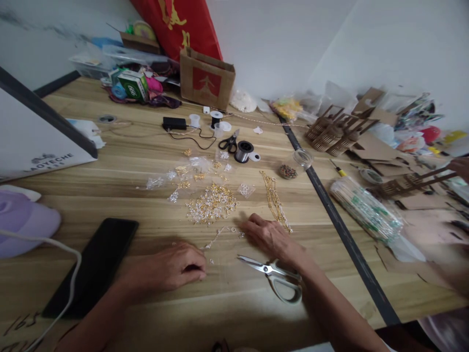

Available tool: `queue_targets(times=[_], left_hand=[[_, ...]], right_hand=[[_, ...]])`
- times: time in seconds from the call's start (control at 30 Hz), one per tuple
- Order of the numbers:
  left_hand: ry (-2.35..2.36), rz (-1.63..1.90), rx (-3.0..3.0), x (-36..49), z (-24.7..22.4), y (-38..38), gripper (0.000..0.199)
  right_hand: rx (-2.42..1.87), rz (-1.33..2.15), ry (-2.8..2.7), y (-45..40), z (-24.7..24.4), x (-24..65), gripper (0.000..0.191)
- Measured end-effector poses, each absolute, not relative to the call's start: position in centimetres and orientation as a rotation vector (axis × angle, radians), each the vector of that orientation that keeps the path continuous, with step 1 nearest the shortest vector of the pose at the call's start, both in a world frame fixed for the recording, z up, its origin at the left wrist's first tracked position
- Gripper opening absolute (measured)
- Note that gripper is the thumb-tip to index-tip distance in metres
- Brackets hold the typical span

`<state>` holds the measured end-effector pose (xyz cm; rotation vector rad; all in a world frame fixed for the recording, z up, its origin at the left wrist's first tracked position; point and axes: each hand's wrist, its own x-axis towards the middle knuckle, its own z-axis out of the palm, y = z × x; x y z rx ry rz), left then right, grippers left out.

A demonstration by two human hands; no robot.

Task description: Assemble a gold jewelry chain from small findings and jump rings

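A short silver chain (219,236) with small rings lies on the wooden table between my two hands. My left hand (176,266) rests at its left end, fingers curled inward; whatever they hold is hidden. At the chain's right end, my right hand (269,238) bends down with its fingertips together on the table, their contents too small to make out. Scissors (273,274) with pale handles lie partly open below my right hand. Just beyond the hands is a pile of gold and silver jewellery findings (213,203). Gold chains (273,200) lie beyond my right hand.
A black phone (95,266) lies at left, a white cable crossing it. Behind the pile are small bags of findings (198,167), a wire spool (244,151), black scissors (229,143) and a bead jar (295,164). At right, another person's hand (460,167) holds a small woven basket (397,187).
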<state>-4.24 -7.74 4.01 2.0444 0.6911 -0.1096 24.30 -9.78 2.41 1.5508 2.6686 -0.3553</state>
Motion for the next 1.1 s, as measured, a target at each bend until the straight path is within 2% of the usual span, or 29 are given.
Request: queue_targets(times=[0.27,0.73,1.1], left_hand=[[0.674,-0.117,2.043,-3.9,4.2,-7.8,0.030],[0.649,-0.123,2.022,-2.7,4.3,-8.3,0.024],[0.635,-0.121,2.012,-2.2,4.2,-8.7,0.023]], right_hand=[[1.562,-0.305,2.610,-9.6,2.3,24.6,0.012],[1.554,-0.329,2.574,-9.4,2.1,25.2,0.012],[1.513,-0.483,2.622,-9.6,2.7,25.1,0.009]])
